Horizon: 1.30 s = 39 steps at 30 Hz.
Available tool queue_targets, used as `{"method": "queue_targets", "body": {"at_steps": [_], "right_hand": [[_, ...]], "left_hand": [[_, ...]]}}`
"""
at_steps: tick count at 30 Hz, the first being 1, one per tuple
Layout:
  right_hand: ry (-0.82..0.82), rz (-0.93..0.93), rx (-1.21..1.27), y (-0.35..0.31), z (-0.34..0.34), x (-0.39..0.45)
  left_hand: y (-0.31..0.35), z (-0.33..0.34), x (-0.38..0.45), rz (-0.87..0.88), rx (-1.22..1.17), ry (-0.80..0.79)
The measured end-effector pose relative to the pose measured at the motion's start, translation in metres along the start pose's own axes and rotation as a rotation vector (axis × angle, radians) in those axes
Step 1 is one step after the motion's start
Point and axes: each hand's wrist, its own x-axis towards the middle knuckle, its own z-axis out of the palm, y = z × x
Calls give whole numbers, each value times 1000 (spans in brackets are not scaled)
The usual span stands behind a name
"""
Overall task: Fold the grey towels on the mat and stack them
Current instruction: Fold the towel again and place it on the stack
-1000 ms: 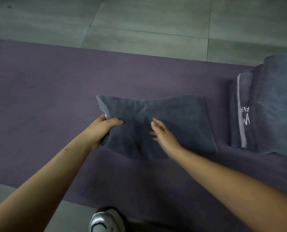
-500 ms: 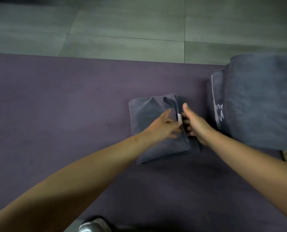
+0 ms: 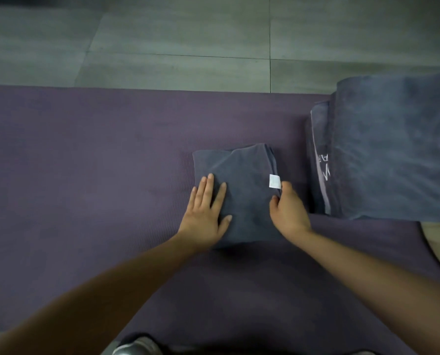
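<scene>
- Fingers (image 3: 210, 187) of the left hand (image 3: 204, 213) lie straight and slightly spread, pressed flat on the left part of the folded grey towel (image 3: 242, 201), thumb out toward the towel's middle.
- Right hand (image 3: 289, 213) sits at the towel's right edge, its fingers curled down over that edge just below a small white label (image 3: 275, 181); whether they pinch the cloth or merely press it cannot be told.
- Folded into a compact, roughly square block, the towel lies on the purple mat (image 3: 85, 175), right of the mat's centre, its slightly longer axis running away from the person toward the mat's far edge.
- Stacked fold layers show along the towel's right side and far right corner; the label faces up on that side.
- Just to the right, apart from the folded towel by a narrow strip of mat, sits a pile of grey towels (image 3: 393, 149), larger and thicker, its long axis also running from near to far.
- Pale lettering and a light stripe mark the pile's left face; the letters are too blurred to read.
- Both bare forearms reach in from the bottom of the head view, converging on the towel.
- Grey floor tiles (image 3: 175, 47) lie beyond the mat's far edge.
- Tip of a shoe (image 3: 134, 348) shows at the bottom edge, at the mat's near side.
</scene>
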Motion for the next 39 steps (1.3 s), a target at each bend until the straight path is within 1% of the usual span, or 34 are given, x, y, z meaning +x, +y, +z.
{"method": "queue_targets", "body": {"at_steps": [3, 4, 5, 7, 8, 9, 11, 12, 13, 15, 17, 19, 20, 21, 23, 25, 27, 29, 31, 34, 37, 39], "right_hand": [[-73, 10, -48, 11, 3, 4], [-69, 1, -62, 11, 3, 4], [-14, -32, -100, 10, 4, 4], [168, -212, -275, 7, 8, 3], [215, -344, -372, 6, 11, 5], [196, -484, -445, 4, 15, 7], [38, -749, -591, 2, 24, 13], [-51, -817, -651, 2, 27, 18], [-120, -813, -697, 2, 27, 24], [-154, -693, -770, 1, 21, 35], [-164, -479, -755, 5, 14, 47], [-229, -254, -619, 0, 4, 48], [-224, -202, -522, -3, 2, 46], [-191, -185, -432, -5, 1, 42], [-90, -161, -233, -3, 2, 35], [-18, -73, -33, 2, 4, 33], [-23, 34, 85, 6, 4, 36], [-98, 123, 199, 6, 2, 39], [-175, 157, 302, 4, -1, 39], [-233, 140, 308, -1, -5, 36], [-269, 109, 431, -13, -16, 26], [-242, 60, 462, -28, -31, 15]], "left_hand": [[-1, 5, 1, -6, 58, -154], [-1, 5, 3, -13, 81, -183], [0, 5, 4, -21, 98, -205], [4, 4, 7, -38, 110, -235], [4, 4, 9, -49, 110, -241], [4, 3, 11, -57, 114, -236], [1, -3, 18, -52, 153, -210], [-2, -7, 23, -49, 179, -206], [-6, -11, 30, -57, 193, -209], [-15, -22, 45, -133, 158, -244], [-22, -34, 60, -237, 59, -313], [-21, -42, 64, -288, -27, -335], [-17, -43, 61, -301, -71, -296], [-12, -43, 55, -321, -149, -221], [-2, -38, 40, -398, -390, -46], [0, -31, 25, -493, -625, 71], [-2, -27, 17, -565, -832, 115], [-3, -26, 15, -631, -927, 82], [-6, -26, 15, -693, -995, 33], [-4, -36, 11, -724, -1259, 73], [1, -60, 3, -682, -1287, 175], [8, -85, -4, -636, -1244, 243]]}}
